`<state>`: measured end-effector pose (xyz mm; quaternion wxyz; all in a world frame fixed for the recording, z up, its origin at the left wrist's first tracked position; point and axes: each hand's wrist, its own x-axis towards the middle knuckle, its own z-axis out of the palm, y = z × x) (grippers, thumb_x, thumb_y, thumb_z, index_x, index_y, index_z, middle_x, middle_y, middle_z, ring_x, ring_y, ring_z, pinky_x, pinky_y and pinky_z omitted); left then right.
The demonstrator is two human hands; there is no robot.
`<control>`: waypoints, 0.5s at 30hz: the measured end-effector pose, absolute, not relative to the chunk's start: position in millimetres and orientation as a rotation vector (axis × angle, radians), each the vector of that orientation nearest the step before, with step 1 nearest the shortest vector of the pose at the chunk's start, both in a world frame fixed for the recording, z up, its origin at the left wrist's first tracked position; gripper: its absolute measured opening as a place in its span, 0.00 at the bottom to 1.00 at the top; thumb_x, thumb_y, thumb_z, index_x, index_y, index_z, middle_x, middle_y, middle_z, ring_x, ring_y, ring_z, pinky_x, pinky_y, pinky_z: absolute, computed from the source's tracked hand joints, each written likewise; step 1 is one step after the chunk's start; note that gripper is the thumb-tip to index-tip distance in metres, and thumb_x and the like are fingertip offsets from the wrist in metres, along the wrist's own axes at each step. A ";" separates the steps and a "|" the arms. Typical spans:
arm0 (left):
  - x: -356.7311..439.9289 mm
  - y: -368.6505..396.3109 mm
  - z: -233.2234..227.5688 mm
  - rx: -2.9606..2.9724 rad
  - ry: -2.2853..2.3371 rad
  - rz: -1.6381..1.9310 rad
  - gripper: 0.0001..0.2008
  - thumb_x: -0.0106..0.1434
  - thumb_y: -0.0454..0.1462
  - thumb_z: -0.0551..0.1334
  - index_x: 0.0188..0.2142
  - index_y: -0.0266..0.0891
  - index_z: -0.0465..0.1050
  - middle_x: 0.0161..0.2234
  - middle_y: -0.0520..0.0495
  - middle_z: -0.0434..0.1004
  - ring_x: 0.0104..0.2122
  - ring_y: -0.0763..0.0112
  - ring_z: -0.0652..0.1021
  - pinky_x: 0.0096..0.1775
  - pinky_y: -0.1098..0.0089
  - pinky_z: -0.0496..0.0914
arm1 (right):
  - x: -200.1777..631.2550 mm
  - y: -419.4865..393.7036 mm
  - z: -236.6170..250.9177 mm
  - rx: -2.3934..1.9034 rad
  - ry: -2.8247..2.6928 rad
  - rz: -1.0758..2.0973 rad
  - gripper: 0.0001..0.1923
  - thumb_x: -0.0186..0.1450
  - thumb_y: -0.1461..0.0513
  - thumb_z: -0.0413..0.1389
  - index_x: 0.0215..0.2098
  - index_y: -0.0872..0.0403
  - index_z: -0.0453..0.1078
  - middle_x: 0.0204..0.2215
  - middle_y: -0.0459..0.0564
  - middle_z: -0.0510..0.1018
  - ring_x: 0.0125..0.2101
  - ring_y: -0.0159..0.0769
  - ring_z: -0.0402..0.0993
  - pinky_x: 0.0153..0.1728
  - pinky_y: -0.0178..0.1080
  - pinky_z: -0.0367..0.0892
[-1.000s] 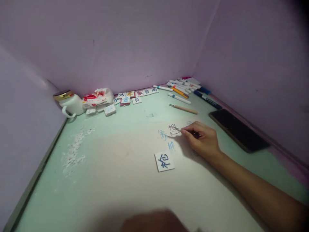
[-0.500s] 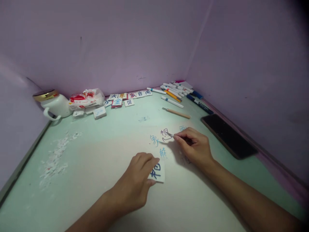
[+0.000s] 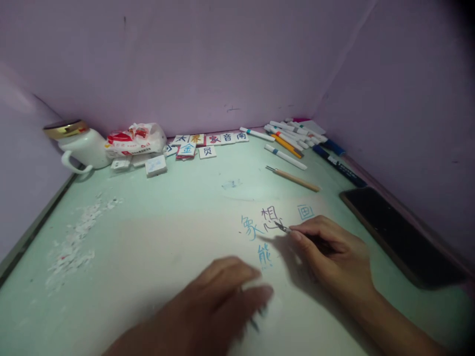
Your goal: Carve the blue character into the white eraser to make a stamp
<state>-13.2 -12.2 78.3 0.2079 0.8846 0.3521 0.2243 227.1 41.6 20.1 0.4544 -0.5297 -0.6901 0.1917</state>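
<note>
My right hand (image 3: 330, 247) pinches a slim craft knife (image 3: 284, 227), its pointed metal tip over the table just by the handwritten purple character (image 3: 270, 217). Most of the knife's handle is hidden in the fingers. My left hand (image 3: 222, 291) is smeared by motion in the lower middle, low in front of the table. Between its thumb and fingers is a white square card (image 3: 261, 319) with dark strokes, blurred and mostly covered. Blue handwritten characters (image 3: 264, 254) mark the table between the two hands.
White scraps (image 3: 79, 232) lie on the table at left. Behind them are a white mug (image 3: 87, 148), a tissue pack (image 3: 137, 141) and several character cards (image 3: 208, 152). At right are several markers (image 3: 285, 157), a wooden-handled carving tool (image 3: 293, 178) and a phone (image 3: 401, 237).
My left hand has come nearer to me with the card, which is now tilted and blurred. The view has shifted, and my right hand still holds the craft knife near the purple character.
</note>
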 end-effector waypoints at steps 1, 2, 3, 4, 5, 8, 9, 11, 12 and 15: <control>-17.6 -6.9 71.2 2.508 1.056 0.591 0.24 0.58 0.27 0.54 0.54 0.42 0.65 0.52 0.41 0.73 0.52 0.57 0.72 0.49 0.59 0.73 | 226.9 41.1 20.2 -1.306 -1.707 0.474 0.04 0.62 0.62 0.58 0.29 0.48 0.73 0.23 0.47 0.76 0.24 0.36 0.72 0.20 0.37 0.65; -21.4 -2.6 63.7 2.539 1.113 0.602 0.27 0.56 0.26 0.53 0.55 0.41 0.64 0.55 0.39 0.69 0.55 0.54 0.69 0.52 0.54 0.70 | 226.8 40.7 20.2 -1.306 -1.709 0.471 0.04 0.62 0.62 0.58 0.29 0.48 0.73 0.23 0.46 0.75 0.24 0.36 0.72 0.21 0.37 0.65; -24.1 0.2 56.7 2.536 1.185 0.631 0.28 0.54 0.26 0.52 0.55 0.40 0.64 0.57 0.37 0.66 0.57 0.53 0.67 0.53 0.50 0.68 | 226.7 40.5 20.1 -1.307 -1.709 0.466 0.04 0.62 0.62 0.58 0.29 0.48 0.73 0.23 0.46 0.75 0.24 0.36 0.72 0.21 0.38 0.65; -25.1 1.1 50.6 2.497 1.296 0.698 0.28 0.55 0.26 0.51 0.55 0.39 0.62 0.57 0.36 0.65 0.57 0.53 0.66 0.53 0.49 0.67 | 226.6 40.5 19.9 -1.311 -1.705 0.460 0.04 0.62 0.62 0.58 0.29 0.48 0.73 0.23 0.46 0.75 0.24 0.36 0.72 0.21 0.38 0.65; -24.6 0.4 45.7 2.441 1.410 0.729 0.27 0.56 0.27 0.52 0.56 0.37 0.61 0.56 0.35 0.65 0.56 0.53 0.66 0.52 0.49 0.68 | 226.7 40.6 19.5 -1.316 -1.702 0.455 0.04 0.62 0.62 0.58 0.29 0.48 0.73 0.23 0.46 0.75 0.24 0.36 0.71 0.21 0.38 0.64; -15.6 -8.1 37.8 2.357 1.626 0.731 0.28 0.56 0.35 0.60 0.57 0.35 0.58 0.52 0.33 0.67 0.51 0.49 0.69 0.48 0.47 0.69 | 227.6 41.3 18.6 -1.323 -1.695 0.442 0.04 0.62 0.62 0.58 0.28 0.48 0.73 0.24 0.47 0.75 0.23 0.35 0.71 0.21 0.38 0.64; -11.7 -11.2 36.4 2.370 1.649 0.700 0.31 0.54 0.38 0.62 0.56 0.34 0.59 0.51 0.33 0.68 0.49 0.48 0.70 0.47 0.45 0.69 | 227.8 41.4 18.5 -1.322 -1.698 0.437 0.05 0.62 0.62 0.58 0.28 0.48 0.73 0.24 0.47 0.75 0.24 0.35 0.71 0.22 0.38 0.65; -5.8 -15.2 33.5 2.390 1.668 0.633 0.31 0.51 0.39 0.65 0.54 0.34 0.61 0.48 0.33 0.70 0.45 0.47 0.71 0.45 0.44 0.68 | 227.4 41.1 18.6 -1.305 -1.713 0.426 0.05 0.62 0.62 0.58 0.28 0.49 0.73 0.23 0.47 0.75 0.24 0.36 0.72 0.23 0.38 0.65; -4.4 -15.7 31.8 2.383 1.669 0.615 0.29 0.51 0.38 0.66 0.52 0.34 0.63 0.46 0.34 0.70 0.44 0.48 0.71 0.45 0.44 0.68 | 226.6 40.6 18.7 -1.291 -1.726 0.423 0.04 0.62 0.62 0.58 0.28 0.49 0.73 0.23 0.47 0.75 0.24 0.36 0.72 0.23 0.38 0.65; -6.3 -12.6 26.5 2.318 1.658 0.648 0.19 0.52 0.36 0.65 0.45 0.36 0.69 0.42 0.38 0.71 0.41 0.52 0.72 0.42 0.49 0.69 | 222.2 38.1 19.4 -1.224 -1.798 0.437 0.04 0.61 0.63 0.58 0.29 0.51 0.73 0.23 0.47 0.75 0.24 0.35 0.72 0.23 0.37 0.65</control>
